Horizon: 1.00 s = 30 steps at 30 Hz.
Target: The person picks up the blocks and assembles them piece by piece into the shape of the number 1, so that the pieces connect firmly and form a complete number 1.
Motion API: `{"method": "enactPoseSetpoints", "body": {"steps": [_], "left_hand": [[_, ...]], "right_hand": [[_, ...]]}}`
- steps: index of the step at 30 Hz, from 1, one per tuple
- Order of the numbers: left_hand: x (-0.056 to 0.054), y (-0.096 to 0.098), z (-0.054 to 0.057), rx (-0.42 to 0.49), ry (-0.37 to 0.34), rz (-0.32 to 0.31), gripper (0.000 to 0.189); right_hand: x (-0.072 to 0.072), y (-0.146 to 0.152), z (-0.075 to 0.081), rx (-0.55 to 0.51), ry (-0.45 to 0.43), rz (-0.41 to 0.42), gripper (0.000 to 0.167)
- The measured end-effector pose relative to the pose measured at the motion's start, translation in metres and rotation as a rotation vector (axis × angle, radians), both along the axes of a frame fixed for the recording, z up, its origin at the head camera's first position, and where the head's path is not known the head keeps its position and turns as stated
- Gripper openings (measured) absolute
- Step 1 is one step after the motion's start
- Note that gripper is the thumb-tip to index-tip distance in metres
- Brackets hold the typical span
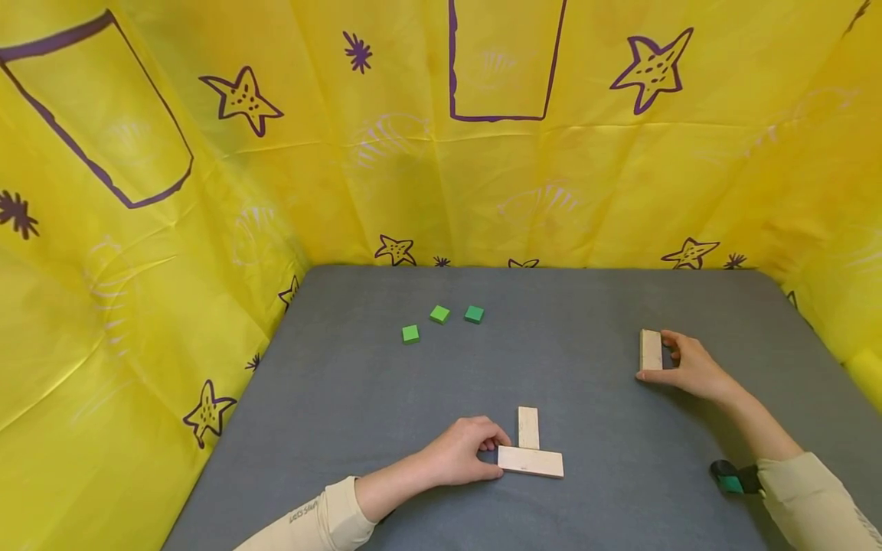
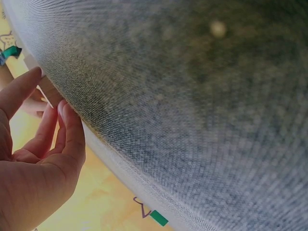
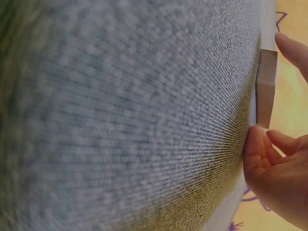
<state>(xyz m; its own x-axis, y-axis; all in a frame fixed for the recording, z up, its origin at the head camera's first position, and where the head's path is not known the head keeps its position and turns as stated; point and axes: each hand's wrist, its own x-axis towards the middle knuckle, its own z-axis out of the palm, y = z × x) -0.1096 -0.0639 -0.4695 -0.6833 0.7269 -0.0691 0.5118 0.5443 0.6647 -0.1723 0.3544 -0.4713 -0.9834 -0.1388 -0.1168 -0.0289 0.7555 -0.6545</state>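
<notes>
In the head view my left hand point(image 1: 463, 453) pinches the left end of a pale wooden block point(image 1: 540, 462) lying crosswise on the grey table. The left wrist view shows thumb and fingertips on opposite sides of that block's end. A second wooden block point(image 1: 528, 427) lies behind it, pointing away, its near end against the first. Farther back on the right, my right hand point(image 1: 691, 369) holds a third wooden block point(image 1: 651, 351) between thumb and fingers. In the right wrist view, fingertips point(image 3: 255, 132) meet this block's lower end, with the thumb near its upper end.
Three small green square tiles point(image 1: 439, 314) lie toward the back left of the grey table point(image 1: 331, 398). Yellow cloth point(image 1: 317, 184) with purple drawings walls the table's back and sides. A dark strap with a green patch point(image 1: 730, 482) sits by the right sleeve.
</notes>
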Motion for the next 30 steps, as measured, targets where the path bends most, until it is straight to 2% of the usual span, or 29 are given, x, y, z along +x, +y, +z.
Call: {"method": "enactPoseSetpoints", "body": {"steps": [4,16,30], "left_hand": [[-0.0003,0.0003,-0.0001,-0.013,-0.018,0.009,0.028],[-0.0004,-0.0003,0.0004,-0.016,0.000,0.001,0.029],[-0.0010,0.0008,-0.0001,-0.018,-0.017,0.008,0.029]], "right_hand": [[-0.0008,0.0002,-0.0014,0.016,-0.005,-0.005,0.102],[-0.0028,0.0024,-0.0036,0.026,0.005,-0.021,0.099],[-0.0054,0.0040,-0.0039,0.072,0.019,-0.033,0.100]]}}
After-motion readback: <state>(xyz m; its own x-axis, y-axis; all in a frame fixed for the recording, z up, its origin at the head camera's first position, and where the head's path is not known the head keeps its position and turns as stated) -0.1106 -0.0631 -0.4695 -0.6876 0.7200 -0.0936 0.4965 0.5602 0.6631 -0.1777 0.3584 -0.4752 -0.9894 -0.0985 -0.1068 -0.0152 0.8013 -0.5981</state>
